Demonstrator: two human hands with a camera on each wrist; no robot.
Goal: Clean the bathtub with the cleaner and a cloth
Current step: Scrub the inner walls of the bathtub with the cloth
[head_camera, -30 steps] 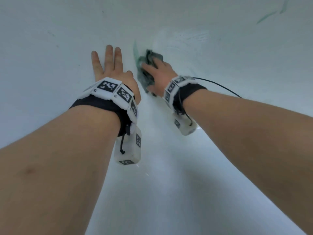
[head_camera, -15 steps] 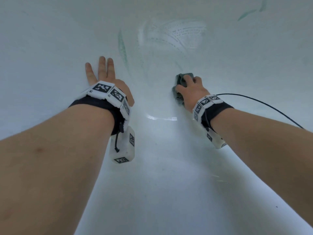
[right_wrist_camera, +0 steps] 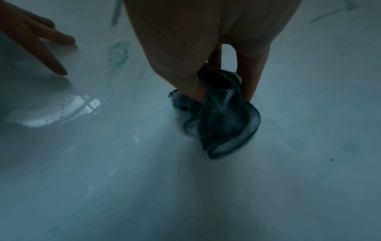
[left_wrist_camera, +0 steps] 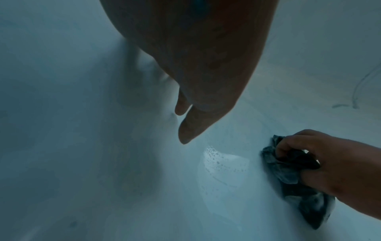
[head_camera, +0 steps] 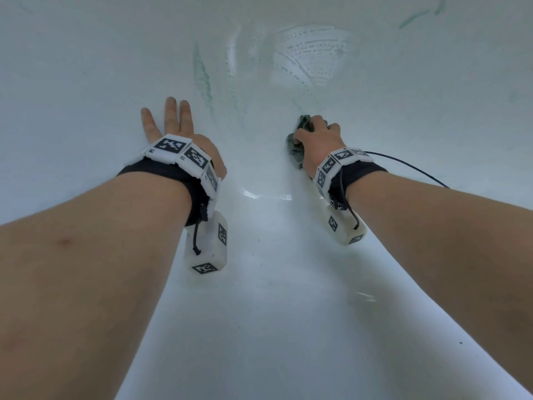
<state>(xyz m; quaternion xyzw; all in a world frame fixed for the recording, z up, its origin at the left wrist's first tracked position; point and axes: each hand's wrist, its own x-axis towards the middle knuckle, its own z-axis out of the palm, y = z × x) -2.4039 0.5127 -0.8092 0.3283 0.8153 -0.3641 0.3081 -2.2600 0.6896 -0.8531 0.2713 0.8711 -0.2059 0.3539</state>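
I look down into a white bathtub point(head_camera: 274, 327). My right hand point(head_camera: 318, 137) grips a crumpled dark grey cloth point(head_camera: 295, 151) and presses it against the tub surface right of centre. The right wrist view shows the thumb and fingers curled round the cloth point(right_wrist_camera: 222, 120), which is streaked with foam. My left hand point(head_camera: 173, 125) lies flat on the tub's left slope with its fingers straight, holding nothing. From the left wrist I see that hand's fingers point(left_wrist_camera: 191, 128) and, to the right, the cloth point(left_wrist_camera: 292, 179) in my right hand point(left_wrist_camera: 334, 164). No cleaner bottle is in view.
Green cleaner streaks point(head_camera: 203, 79) run down the far wall between the hands, more at the top right point(head_camera: 415, 15). A foamy wet patch point(head_camera: 311, 56) lies ahead of the cloth, and a bubbly puddle point(right_wrist_camera: 59, 110) between the hands. A black cable point(head_camera: 409, 166) trails from the right wrist.
My right hand has swept the cloth from beside the left hand down and to the right, leaving a wet foamy trail. The left hand has stayed flat on the slope.
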